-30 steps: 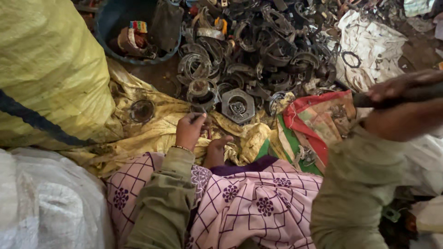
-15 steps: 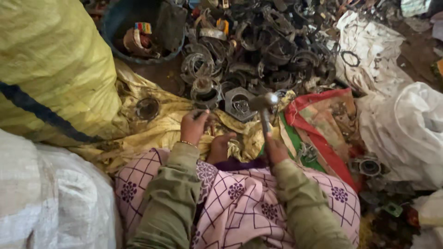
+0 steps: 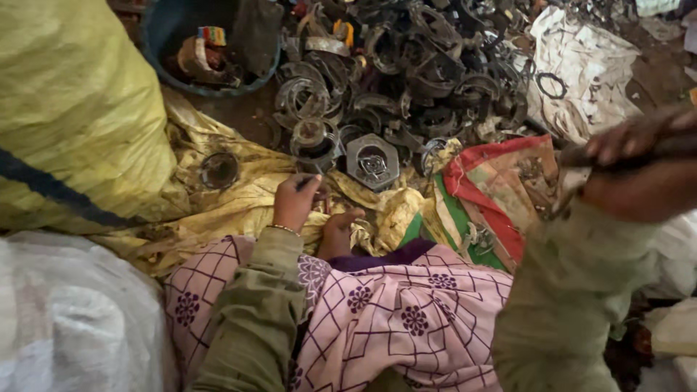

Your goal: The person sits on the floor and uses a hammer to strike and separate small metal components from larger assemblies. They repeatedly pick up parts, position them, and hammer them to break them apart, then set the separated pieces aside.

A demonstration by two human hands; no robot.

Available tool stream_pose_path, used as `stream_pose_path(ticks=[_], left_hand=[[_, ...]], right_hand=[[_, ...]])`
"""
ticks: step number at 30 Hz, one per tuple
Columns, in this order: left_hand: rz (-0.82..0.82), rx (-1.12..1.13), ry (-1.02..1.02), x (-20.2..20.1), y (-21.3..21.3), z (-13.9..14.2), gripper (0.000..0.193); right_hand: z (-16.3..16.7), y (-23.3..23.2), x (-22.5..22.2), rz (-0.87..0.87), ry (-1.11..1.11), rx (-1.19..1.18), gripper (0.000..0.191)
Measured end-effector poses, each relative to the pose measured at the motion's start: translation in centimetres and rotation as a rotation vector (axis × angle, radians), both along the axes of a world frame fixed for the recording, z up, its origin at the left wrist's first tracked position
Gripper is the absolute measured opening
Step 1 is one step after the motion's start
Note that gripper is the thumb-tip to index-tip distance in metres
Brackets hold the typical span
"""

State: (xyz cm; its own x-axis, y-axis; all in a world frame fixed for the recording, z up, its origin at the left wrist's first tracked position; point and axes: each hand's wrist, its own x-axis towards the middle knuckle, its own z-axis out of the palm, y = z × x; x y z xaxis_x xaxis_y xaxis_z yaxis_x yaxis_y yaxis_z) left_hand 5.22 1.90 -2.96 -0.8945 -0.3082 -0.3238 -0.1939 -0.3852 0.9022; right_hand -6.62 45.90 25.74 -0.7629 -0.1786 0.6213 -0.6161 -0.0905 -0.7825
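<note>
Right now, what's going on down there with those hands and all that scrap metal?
A person sits on the ground among metal rings and bearing parts. The left hand pinches a small thin tool against the yellow sack in front of the scrap pile. The right hand is raised close to the camera, gripping a dark handle, blurred. A hexagonal metal piece lies just beyond the left hand.
</note>
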Motion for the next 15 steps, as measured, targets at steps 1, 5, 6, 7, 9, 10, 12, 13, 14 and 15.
stream_pose_path(ticks=[1, 5, 6, 7, 9, 10, 12, 13, 14, 15], left_hand=[[-0.001, 0.007, -0.009, -0.1, 0.1, 0.2, 0.022], [0.019, 0.047, -0.022, -0.3, 0.3, 0.7, 0.022], [0.015, 0.051, -0.009, -0.2, 0.3, 0.8, 0.022], [0.007, 0.056, 0.005, 0.1, 0.3, 1.0, 0.022], [0.009, -0.047, -0.004, 0.7, 0.2, 1.6, 0.022], [0.008, -0.096, -0.006, 1.1, 0.4, 1.8, 0.022], [0.019, -0.160, -0.055, 1.9, 0.1, 2.4, 0.022], [0.025, -0.186, -0.082, 2.2, -0.1, 2.5, 0.022], [0.027, -0.198, -0.057, 2.5, -0.2, 2.5, 0.022], [0.033, -0.211, -0.025, 2.4, -0.3, 2.5, 0.022]], right_hand=[[0.2, -0.1, -1.7, -0.028, 0.056, 0.036, 0.069], [-9.7, -5.9, -0.5, -0.526, 0.231, 0.346, 0.065], [-14.1, -8.6, 1.2, -0.593, 0.114, 0.502, 0.064], [-18.1, -10.9, 2.8, -0.611, -0.025, 0.672, 0.063], [-24.3, -13.7, 6.5, -0.407, -0.543, 1.117, 0.061], [-25.8, -13.7, 7.4, -0.324, -0.717, 1.172, 0.060], [-26.9, -13.4, 8.9, -0.325, -0.827, 1.004, 0.059], [-26.9, -12.8, 9.2, -0.333, -0.859, 0.905, 0.058], [-26.6, -12.0, 9.5, -0.340, -0.902, 0.792, 0.057], [-26.7, -11.1, 9.7, -0.371, -0.834, 0.723, 0.056]])
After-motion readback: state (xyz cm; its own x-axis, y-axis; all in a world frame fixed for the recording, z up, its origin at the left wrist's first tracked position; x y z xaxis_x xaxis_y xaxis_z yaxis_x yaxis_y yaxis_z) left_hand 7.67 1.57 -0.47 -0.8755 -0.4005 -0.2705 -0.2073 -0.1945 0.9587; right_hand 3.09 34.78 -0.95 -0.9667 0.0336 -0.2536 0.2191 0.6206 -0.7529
